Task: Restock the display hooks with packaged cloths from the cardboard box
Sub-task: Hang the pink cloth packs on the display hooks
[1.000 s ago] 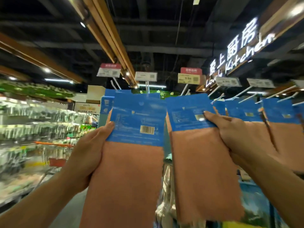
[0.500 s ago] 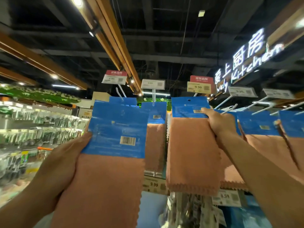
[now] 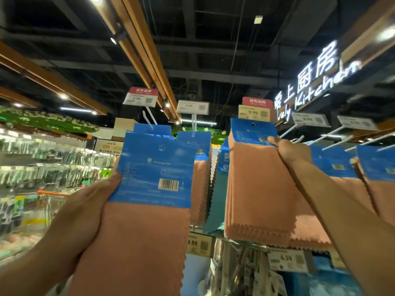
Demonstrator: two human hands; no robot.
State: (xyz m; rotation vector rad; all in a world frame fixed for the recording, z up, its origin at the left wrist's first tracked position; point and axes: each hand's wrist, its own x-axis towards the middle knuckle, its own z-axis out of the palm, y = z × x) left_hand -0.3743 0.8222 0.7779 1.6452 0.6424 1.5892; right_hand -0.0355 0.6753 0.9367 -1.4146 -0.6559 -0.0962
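My left hand [image 3: 85, 210] grips a stack of packaged cloths [image 3: 139, 242], orange fabric under a blue card header with a barcode, held low at centre left. My right hand [image 3: 288, 152] pinches another bundle of orange cloths [image 3: 256, 189] by its blue header, raised to the display hook under the red 9.99 price tag [image 3: 255, 108]. The header's punched hole shows near its top edge. White display hooks [image 3: 193, 128] stick out above, some carrying the same cloths [image 3: 201, 184]. The cardboard box is out of view.
More orange cloths [image 3: 374, 189] hang on hooks to the right, beneath bare white hooks [image 3: 333, 142] and price tags. Lower shelf labels [image 3: 286, 260] read 9.99 and 6.59. A lit kitchen sign [image 3: 316, 75] hangs above right. Stocked racks [image 3: 42, 167] line the aisle at left.
My right hand has lifted its bundle up and away toward the hook under the red tag. My left hand keeps its stack, which sits a little lower and further left.
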